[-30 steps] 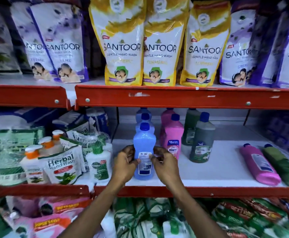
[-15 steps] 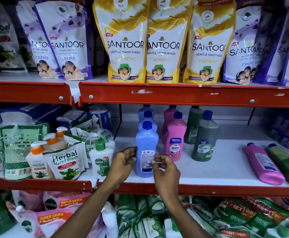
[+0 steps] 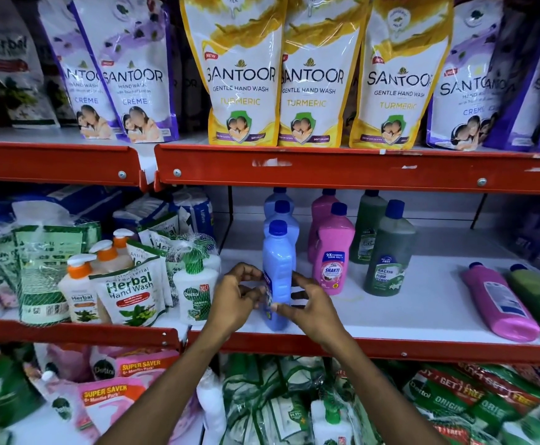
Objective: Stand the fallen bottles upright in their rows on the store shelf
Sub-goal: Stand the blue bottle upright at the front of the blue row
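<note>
Both bare forearms reach up and forward from below, converging toward the middle. The left hand (image 3: 235, 298) curls its fingers inward, thumb toward the right. The right hand (image 3: 312, 303) mirrors it, fingertips pinched, wrist bent slightly.

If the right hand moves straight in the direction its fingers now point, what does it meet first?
The right hand points left at the front blue bottle, which its fingertips already seem to touch; beyond it is the left hand.

The front bottle (image 3: 278, 271) is pale blue with a dark blue cap; the fallen bottles (image 3: 499, 303) are pink and green. Shelf edges (image 3: 358, 168) are red, and the pouches (image 3: 241, 72) above are yellow-and-white or purple-and-white.
</note>
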